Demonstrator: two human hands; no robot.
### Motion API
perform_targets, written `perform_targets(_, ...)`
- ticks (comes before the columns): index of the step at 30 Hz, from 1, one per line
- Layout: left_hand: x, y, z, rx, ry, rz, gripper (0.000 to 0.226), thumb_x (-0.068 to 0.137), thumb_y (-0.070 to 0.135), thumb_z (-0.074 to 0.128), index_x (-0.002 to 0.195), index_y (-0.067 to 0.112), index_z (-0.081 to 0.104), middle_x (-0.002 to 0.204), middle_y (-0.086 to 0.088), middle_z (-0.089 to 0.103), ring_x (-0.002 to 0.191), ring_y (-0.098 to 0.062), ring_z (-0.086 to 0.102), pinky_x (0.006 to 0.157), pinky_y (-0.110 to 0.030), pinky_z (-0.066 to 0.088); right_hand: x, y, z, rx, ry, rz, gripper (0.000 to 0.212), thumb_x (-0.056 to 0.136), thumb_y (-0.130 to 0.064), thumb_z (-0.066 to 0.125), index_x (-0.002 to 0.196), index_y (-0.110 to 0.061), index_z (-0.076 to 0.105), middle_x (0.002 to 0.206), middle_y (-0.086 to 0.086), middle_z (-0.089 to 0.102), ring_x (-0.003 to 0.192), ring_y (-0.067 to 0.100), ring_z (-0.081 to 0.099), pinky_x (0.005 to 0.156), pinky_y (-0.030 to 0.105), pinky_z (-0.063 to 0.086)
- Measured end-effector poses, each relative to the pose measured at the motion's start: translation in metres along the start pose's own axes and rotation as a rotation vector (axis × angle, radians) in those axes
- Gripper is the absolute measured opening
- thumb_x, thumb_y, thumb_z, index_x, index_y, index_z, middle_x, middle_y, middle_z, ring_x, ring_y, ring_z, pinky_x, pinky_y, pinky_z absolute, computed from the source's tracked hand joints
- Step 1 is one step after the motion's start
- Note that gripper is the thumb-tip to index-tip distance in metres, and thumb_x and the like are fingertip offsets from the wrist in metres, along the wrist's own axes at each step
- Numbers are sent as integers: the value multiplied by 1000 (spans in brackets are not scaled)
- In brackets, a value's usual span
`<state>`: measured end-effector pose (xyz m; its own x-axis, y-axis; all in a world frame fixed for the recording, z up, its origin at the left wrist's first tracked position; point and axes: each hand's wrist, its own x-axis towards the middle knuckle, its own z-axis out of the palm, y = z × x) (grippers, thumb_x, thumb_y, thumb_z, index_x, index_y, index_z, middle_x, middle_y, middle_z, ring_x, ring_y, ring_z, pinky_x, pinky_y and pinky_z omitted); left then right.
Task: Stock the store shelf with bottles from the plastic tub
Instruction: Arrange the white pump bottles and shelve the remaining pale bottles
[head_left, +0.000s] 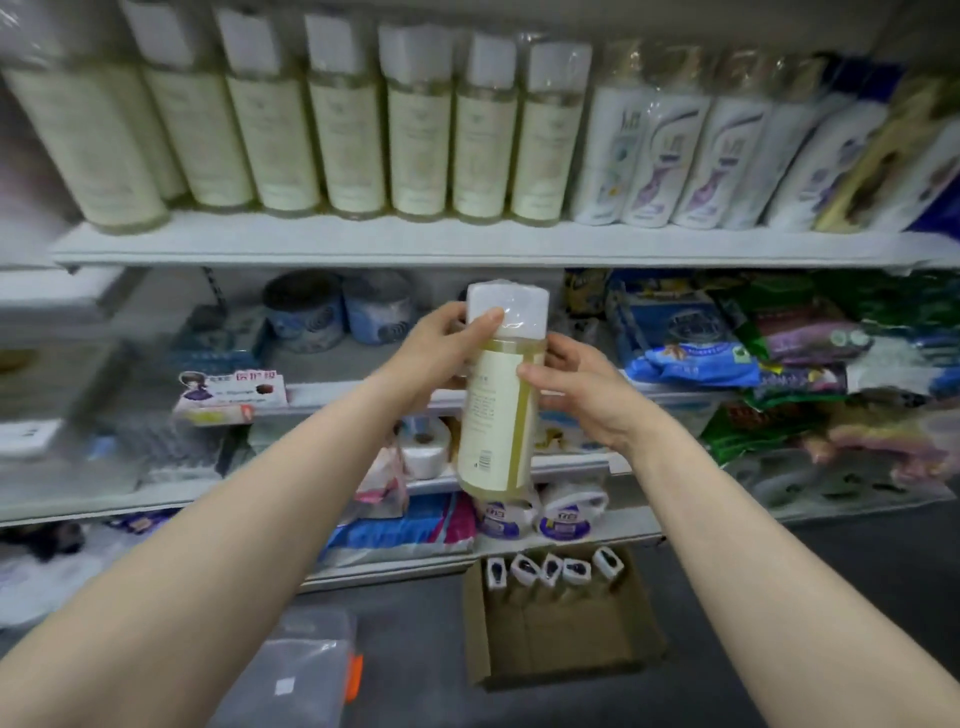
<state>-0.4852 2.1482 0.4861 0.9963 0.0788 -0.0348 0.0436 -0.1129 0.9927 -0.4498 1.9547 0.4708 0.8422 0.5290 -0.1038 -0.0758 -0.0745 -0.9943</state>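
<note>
I hold a tall bottle (501, 395) of pale yellow liquid with a cream label and a white wrapped cap, upright in front of the shelves. My left hand (441, 348) grips its neck from the left, thumb across the cap. My right hand (587, 395) grips the body from the right. On the upper shelf (363, 244) stands a row of several matching bottles (421, 124). The clear plastic tub (306, 670) with an orange latch sits on the floor at the bottom, partly behind my left forearm.
White and purple bottles (696, 150) fill the right of the upper shelf. Lower shelves hold tissue rolls (337, 312), packets and bags (779, 338). A cardboard box (561, 618) with several small bottles lies on the dark floor.
</note>
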Motion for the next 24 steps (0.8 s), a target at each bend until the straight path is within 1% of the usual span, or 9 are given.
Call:
perform_targets(2,-2,15,-17,-24,12,37,42,94,44,60,128,19,57,118,-1,68,104,-18,69,79,-34,60,10,-20,12,-3,-8,-45,53,82,-16,75,132,-14,57,126,5,69,118,20,65,88,34,57)
perform_targets(5,-4,34,-47,-62,-11,88,43,95,37,61,134,20,54,120,0,68,105,-18,69,81,-34,59,23,-49,34,42,-48,-99,44,92,-2,65,134,-7,55,127,11,68,113,20,67,83,30,58)
perform_targets(7,-6,43,-69,-82,-28,111,45,94,34,64,135,19,53,119,-4,68,106,-20,69,81,-34,58,30,-65,48,50,-64,-124,42,93,1,62,134,-7,55,125,10,68,109,17,69,80,27,58)
perform_targets(11,-7,55,-112,-60,-56,161,60,83,35,74,137,18,52,121,-9,68,111,-22,68,91,-39,56,49,-88,75,7,-82,-170,45,92,-6,66,135,-13,55,125,7,69,113,18,68,87,32,58)
perform_targets(13,-7,60,-132,-60,-26,183,56,86,31,74,136,17,53,120,-7,68,110,-20,68,91,-38,57,59,-98,91,-13,-98,-198,46,91,-7,67,135,-15,56,126,7,69,115,19,67,90,34,58)
perform_targets(15,-7,65,-151,-76,11,218,46,91,21,69,134,14,55,113,-3,69,107,-16,68,89,-36,58,71,-108,109,3,-100,-229,44,91,-4,66,132,-14,58,125,8,69,115,20,67,87,33,58)
perform_targets(18,-7,76,-181,-59,51,276,38,93,16,65,130,17,57,106,2,70,100,-8,69,85,-30,58,91,-124,135,2,-93,-268,47,89,-5,69,134,-14,57,127,8,68,117,20,65,91,35,57)
perform_targets(21,-6,87,-212,-28,86,322,38,94,18,64,131,18,56,110,3,70,101,-6,68,79,-22,57,110,-139,161,-22,-95,-296,52,86,-11,74,136,-14,57,128,7,68,117,19,65,89,32,57)
perform_targets(24,-4,91,-242,-26,116,359,36,94,20,65,129,20,58,118,0,70,109,-12,67,84,-24,57,129,-150,188,-19,-93,-331,60,78,-18,75,135,-13,57,128,9,68,119,20,65,90,34,58)
